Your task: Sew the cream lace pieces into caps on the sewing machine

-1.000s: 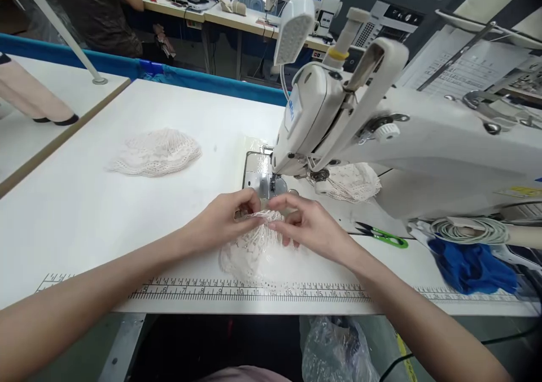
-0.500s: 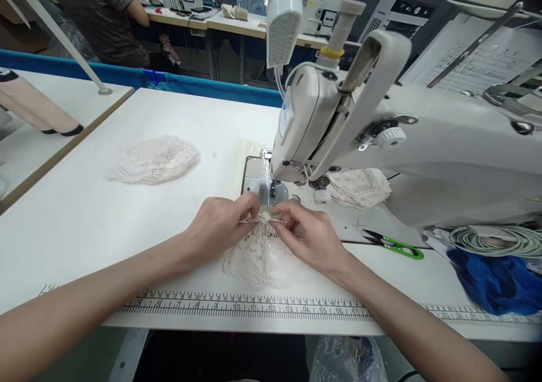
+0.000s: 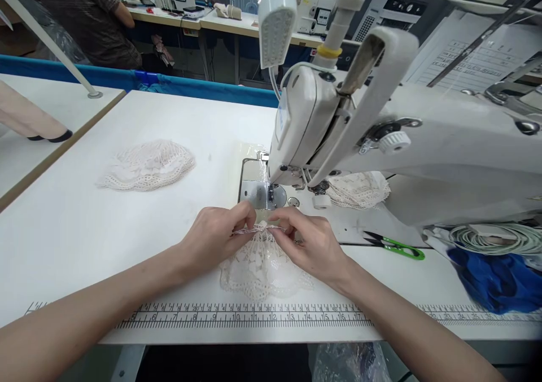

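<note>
The white desk, with a ruler printed along its near edge, spreads widest; the sewing machine stands over its right side. In front of the machine's metal plate, the left hand and right hand both pinch 1 lace piece, each grip closed thumb to finger on its gathered upper edge. The lace fans from there over the desk toward the ruler. It is probably light, limp and easily snagged, so the bunched edge, taken at its 2 ends, looks a safer hold than the open mesh. Of 2 lace bundles, the left lies well apart; the right is partly hidden by the machine. Fingers cover both edge ends, the right hand hides some mesh, and the needle is too small to make out.
</note>
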The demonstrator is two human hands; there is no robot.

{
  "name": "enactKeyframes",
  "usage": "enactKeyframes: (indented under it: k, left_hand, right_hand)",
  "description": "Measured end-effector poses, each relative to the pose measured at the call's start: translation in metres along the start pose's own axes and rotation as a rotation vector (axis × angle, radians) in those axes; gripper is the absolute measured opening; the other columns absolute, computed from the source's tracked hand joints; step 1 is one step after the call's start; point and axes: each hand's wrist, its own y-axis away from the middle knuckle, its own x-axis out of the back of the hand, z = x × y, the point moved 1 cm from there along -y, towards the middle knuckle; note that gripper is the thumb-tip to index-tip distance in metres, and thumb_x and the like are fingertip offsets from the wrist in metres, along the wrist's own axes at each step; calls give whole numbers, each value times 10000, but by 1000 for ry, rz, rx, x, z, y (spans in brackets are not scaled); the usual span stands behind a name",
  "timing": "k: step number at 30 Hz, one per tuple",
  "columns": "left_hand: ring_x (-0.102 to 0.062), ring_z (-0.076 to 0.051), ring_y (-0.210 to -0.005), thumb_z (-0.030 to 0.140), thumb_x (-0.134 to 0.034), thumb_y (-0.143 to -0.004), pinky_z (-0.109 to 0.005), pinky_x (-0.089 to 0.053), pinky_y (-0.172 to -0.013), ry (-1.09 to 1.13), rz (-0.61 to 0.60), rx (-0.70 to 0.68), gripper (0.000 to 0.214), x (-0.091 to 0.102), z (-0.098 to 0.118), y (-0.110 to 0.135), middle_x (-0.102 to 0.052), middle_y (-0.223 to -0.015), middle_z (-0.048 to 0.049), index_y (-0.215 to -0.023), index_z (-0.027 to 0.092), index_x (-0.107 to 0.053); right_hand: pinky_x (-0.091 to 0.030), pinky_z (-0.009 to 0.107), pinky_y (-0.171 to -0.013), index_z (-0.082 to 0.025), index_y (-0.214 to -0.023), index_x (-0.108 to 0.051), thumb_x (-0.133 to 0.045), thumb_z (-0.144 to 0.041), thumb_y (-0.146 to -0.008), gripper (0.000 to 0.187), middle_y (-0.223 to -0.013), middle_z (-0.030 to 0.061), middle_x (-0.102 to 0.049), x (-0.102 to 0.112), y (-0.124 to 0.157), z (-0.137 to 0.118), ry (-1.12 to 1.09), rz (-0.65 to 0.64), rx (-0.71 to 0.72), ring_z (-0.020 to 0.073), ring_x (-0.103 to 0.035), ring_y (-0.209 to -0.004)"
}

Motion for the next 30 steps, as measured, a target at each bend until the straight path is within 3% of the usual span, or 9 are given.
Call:
enactKeyframes:
  k: [16,21,30]
  left_hand:
    - [-344,-47,-415,145,-517,-880,-163,-261,-443,-9,46,-35,132,-2,1,3,-366,-508,123,-818,215,-423]
    - [-345,-45,-413,134,-504,-875,-157,-261,-438,-1,52,-52,127,-2,2,3,-363,-516,123,-825,214,-419]
    - [-325,-45,-425,119,-500,-874,-158,-253,-440,-11,68,-77,136,-2,3,2,-327,-531,124,-822,212,-415]
  right_hand:
    - [-404,199,-464,-209,-1012,-561,-486,-151,-948,114,-594,-69,-541,0,1,0,0,-26,40,75,-484,-480]
    - [-428,202,-477,-216,-1010,-554,-473,-139,-945,129,-681,-40,-638,-1,1,0,27,-37,109,76,-528,-504]
    - [-435,188,-484,-193,-1023,-566,-499,-116,-934,136,-705,-33,-659,-1,1,1,48,-16,154,69,-537,-515]
